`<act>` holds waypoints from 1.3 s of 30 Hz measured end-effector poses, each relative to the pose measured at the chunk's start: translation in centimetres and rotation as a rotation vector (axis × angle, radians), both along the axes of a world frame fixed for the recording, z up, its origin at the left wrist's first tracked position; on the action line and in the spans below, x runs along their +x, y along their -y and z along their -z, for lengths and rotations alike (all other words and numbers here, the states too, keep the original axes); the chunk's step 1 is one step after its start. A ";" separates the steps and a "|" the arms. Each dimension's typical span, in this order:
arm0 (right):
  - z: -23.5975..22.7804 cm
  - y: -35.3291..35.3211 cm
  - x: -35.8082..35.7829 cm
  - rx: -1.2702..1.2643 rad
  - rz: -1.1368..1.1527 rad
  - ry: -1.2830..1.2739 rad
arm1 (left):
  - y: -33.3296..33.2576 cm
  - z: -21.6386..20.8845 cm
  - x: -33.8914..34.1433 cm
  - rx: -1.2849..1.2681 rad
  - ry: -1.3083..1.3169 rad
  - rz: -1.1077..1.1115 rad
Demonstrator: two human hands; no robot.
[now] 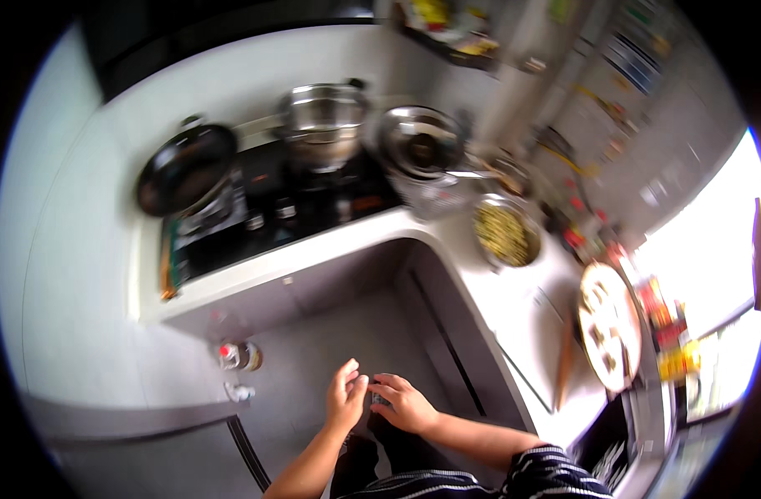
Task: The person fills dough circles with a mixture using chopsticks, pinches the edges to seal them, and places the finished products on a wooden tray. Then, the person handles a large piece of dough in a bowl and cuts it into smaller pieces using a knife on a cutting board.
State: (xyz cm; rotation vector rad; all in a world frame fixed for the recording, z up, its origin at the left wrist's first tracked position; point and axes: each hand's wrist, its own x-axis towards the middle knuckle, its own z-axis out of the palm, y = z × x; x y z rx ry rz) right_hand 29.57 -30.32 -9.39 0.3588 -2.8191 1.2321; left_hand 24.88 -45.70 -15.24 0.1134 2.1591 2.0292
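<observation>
Low in front of my body, my left hand [344, 401] is raised with its fingers stretched out and nothing in it. Close beside it, my right hand [404, 405] has its fingers spread and slightly bent, also without a visible hold on anything. A narrow gap separates the two hands. Between the right fingers a small grey patterned patch shows; I cannot tell whether it is an object or part of my clothing. Both hands hang over the floor [305, 374], apart from the counter [513, 308].
A black wok [189, 170] and a steel steamer pot [324, 125] stand on the black stove [314, 200]. Along the counter are a steel pan [420, 141], a bowl of greenish pieces [503, 233] and a round tray [611, 328] with pale pieces. A bottle [245, 356] stands on the floor.
</observation>
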 end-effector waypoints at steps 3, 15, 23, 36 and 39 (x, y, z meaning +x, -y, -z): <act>-2.7 -4.4 3.2 -0.014 0.125 0.014 | -3.0 -3.4 1.6 -0.057 0.017 0.245; -0.7 -22.3 17.7 0.063 0.888 0.005 | -21.1 -7.2 1.8 -0.184 -0.055 0.831; 1.9 -32.1 25.6 -0.478 1.450 0.085 | -37.6 -6.0 5.0 -0.075 0.317 1.004; 3.2 -36.8 29.1 -1.262 2.008 -0.150 | -56.3 0.4 7.4 0.209 1.250 0.871; 3.1 -39.0 29.1 -1.531 2.026 -0.290 | -58.0 0.0 7.8 0.278 1.314 0.896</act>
